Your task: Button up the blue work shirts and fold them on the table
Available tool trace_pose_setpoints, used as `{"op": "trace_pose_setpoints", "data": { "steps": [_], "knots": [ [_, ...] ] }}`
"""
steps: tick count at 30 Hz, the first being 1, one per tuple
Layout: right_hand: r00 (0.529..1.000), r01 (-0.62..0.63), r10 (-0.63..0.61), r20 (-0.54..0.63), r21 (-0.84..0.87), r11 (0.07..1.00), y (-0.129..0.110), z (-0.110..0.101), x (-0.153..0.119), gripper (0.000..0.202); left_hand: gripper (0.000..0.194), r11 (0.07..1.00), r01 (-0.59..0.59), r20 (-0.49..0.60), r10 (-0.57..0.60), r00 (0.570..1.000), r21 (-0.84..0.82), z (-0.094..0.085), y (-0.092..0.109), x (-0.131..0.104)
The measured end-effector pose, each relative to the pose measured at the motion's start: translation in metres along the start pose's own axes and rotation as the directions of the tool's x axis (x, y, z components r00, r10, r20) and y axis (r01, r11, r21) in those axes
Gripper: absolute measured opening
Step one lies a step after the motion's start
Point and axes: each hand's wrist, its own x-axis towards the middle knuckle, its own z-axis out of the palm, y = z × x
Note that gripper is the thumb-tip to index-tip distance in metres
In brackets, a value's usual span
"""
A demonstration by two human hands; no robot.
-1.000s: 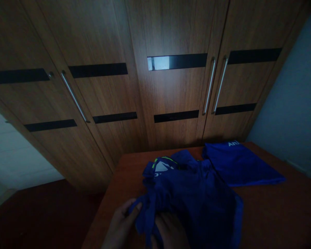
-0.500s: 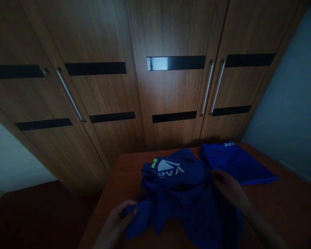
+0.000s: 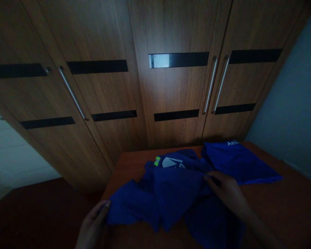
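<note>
A crumpled blue garment (image 3: 176,186) with a pale printed logo and a small yellow-green tag lies across the wooden table. At lower left my left hand (image 3: 94,219) pinches one end of its cloth, stretched out to the left. My right hand (image 3: 225,188) grips the fabric at the garment's right side, with the thumb and fingers closed on it. Part of the logo is covered by a fold. Just behind my right hand lies a flat, folded bright blue garment (image 3: 239,164) with white lettering at its far edge.
The reddish-brown table (image 3: 129,160) stands against a wooden wardrobe (image 3: 171,93) with metal handles and dark strips. A bluish wall (image 3: 290,114) rises at the right. Dark red floor (image 3: 46,211) shows at lower left.
My left hand has moved left and slightly down, drawing the cloth out wider. A fold now hides most of the logo lettering. My right hand still holds the fabric in nearly the same place.
</note>
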Motion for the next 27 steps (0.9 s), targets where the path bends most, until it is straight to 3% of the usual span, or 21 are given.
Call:
{"op": "trace_pose_setpoints", "data": {
  "steps": [3, 6, 10, 12, 14, 16, 17, 19, 20, 21, 22, 24, 25, 27],
  "knots": [
    [0.980, -0.156, 0.163, -0.114, 0.072, 0.985, 0.015, -0.025, 0.016, 0.032, 0.033, 0.999, -0.007, -0.251, -0.002, 0.968, -0.035, -0.022, 0.006, 0.010],
    [0.958, -0.234, 0.260, -0.123, 0.194, 0.953, 0.017, -0.041, 0.026, 0.034, 0.030, 1.000, -0.006, -0.328, 0.013, 0.945, 0.023, -0.036, 0.005, 0.017],
    [0.943, -0.292, 0.332, 0.020, 0.527, 0.798, -0.006, -0.040, 0.032, 0.038, 0.040, 0.974, -0.079, -0.045, 0.090, 0.995, 0.211, -0.037, 0.001, 0.026],
    [0.941, -0.292, 0.335, 0.057, 0.639, 0.711, -0.028, -0.030, 0.033, 0.039, 0.046, 0.926, -0.159, 0.042, 0.154, 0.987, 0.344, -0.026, 0.001, 0.025],
    [0.954, -0.266, 0.287, 0.088, 0.690, 0.673, -0.054, -0.016, 0.032, 0.039, 0.051, 0.821, -0.305, 0.059, 0.317, 0.947, 0.483, -0.005, 0.004, 0.015],
    [0.968, -0.250, 0.143, 0.207, 0.714, 0.654, -0.081, -0.001, 0.029, 0.042, 0.056, 0.651, -0.488, 0.109, 0.532, 0.840, 0.582, 0.023, 0.010, -0.003],
    [0.953, -0.247, 0.023, 0.302, 0.732, 0.635, -0.095, 0.007, 0.027, 0.046, 0.059, 0.571, -0.560, 0.151, 0.606, 0.781, 0.600, 0.039, 0.013, -0.015],
    [0.841, -0.260, -0.255, 0.478, 0.769, 0.583, -0.119, 0.019, 0.023, 0.053, 0.074, 0.377, -0.706, 0.292, 0.718, 0.632, 0.600, 0.070, 0.019, -0.038],
    [0.786, -0.262, -0.352, 0.507, 0.790, 0.554, -0.128, 0.023, 0.022, 0.056, 0.077, 0.269, -0.760, 0.357, 0.758, 0.546, 0.591, 0.083, 0.023, -0.049],
    [0.764, -0.254, -0.402, 0.505, 0.808, 0.532, -0.132, 0.027, 0.023, 0.055, 0.075, 0.151, -0.805, 0.436, 0.776, 0.456, 0.574, 0.094, 0.026, -0.057],
    [0.785, -0.234, -0.398, 0.475, 0.822, 0.520, -0.133, 0.029, 0.025, 0.052, 0.071, 0.044, -0.833, 0.504, 0.778, 0.374, 0.551, 0.103, 0.029, -0.062],
    [0.890, -0.162, -0.272, 0.367, 0.810, 0.563, -0.120, 0.030, 0.032, 0.044, 0.060, -0.092, -0.860, 0.589, 0.764, 0.262, 0.501, 0.113, 0.033, -0.067],
    [0.936, -0.130, -0.181, 0.302, 0.773, 0.620, -0.105, 0.029, 0.035, 0.040, 0.056, -0.119, -0.870, 0.601, 0.766, 0.226, 0.478, 0.115, 0.033, -0.068],
    [0.984, -0.090, -0.029, 0.177, 0.629, 0.772, -0.064, 0.023, 0.039, 0.033, 0.050, -0.124, -0.896, 0.594, 0.785, 0.174, 0.427, 0.118, 0.030, -0.069]
  ]
}}
